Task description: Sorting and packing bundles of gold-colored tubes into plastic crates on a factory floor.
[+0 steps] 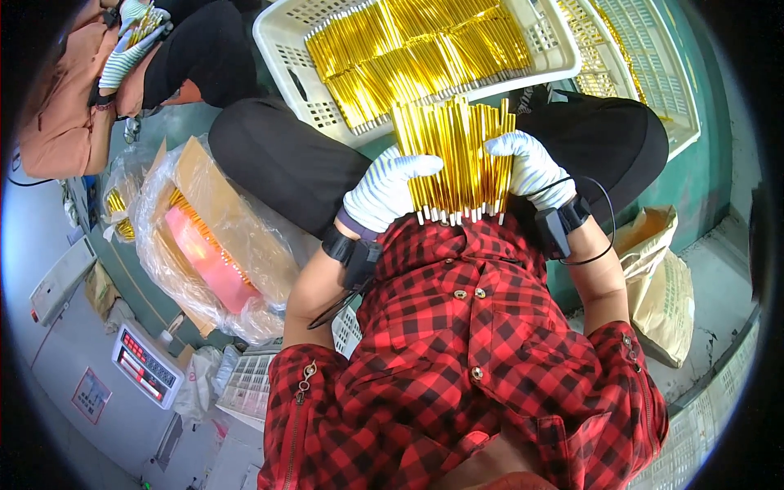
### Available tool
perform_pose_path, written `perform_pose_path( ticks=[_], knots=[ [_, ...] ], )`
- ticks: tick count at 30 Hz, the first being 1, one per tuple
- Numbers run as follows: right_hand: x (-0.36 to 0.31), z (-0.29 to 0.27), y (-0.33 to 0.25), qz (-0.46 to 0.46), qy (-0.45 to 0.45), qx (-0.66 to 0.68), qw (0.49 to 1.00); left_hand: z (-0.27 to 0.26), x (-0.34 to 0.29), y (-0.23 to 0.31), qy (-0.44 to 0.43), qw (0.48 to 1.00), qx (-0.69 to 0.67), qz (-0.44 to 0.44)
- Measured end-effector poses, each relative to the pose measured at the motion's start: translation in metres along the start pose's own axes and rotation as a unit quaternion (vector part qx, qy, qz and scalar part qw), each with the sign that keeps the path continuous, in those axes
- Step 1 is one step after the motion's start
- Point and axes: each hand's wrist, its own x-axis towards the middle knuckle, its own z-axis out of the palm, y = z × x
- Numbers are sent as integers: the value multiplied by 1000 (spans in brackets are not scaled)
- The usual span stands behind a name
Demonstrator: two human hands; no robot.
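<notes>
A wide, flat bundle of shiny gold sticks (459,159) with white tips stands between my hands, over my lap. In a striped glove, my left hand (385,188) is closed on the bundle's left side, thumb lying across its face. My right hand (532,167), gloved the same way, grips the right side. The white tips point down toward my red checked shirt, slightly uneven. Just beyond the bundle, a white plastic basket (282,41) holds rows of similar gold sticks (416,49). Both hands' other fingers are mostly hidden behind the bundle.
More pale baskets (682,90) stand far right, beside a paper sack (665,302). At left are a plastic-lined carton (196,155) with a pink sheet and a scale with a red display (147,365). Far left, a co-worker's gloved hand (135,57) holds gold sticks.
</notes>
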Motion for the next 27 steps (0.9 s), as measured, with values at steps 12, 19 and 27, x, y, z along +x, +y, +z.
perform_pose_path(
  ticks=[12, 19, 27],
  knots=[
    [4, -6, 5, -37, -11, -38, 999, -4, 1, -2, 64, 994, 83, -9],
    [10, 12, 17, -61, -97, -53, 992, 20, 32, -41, 124, 892, 409, 145],
    [16, -10, 24, -90, -167, -31, 981, 4, 2, -4, -71, 684, 664, 295]
  ],
)
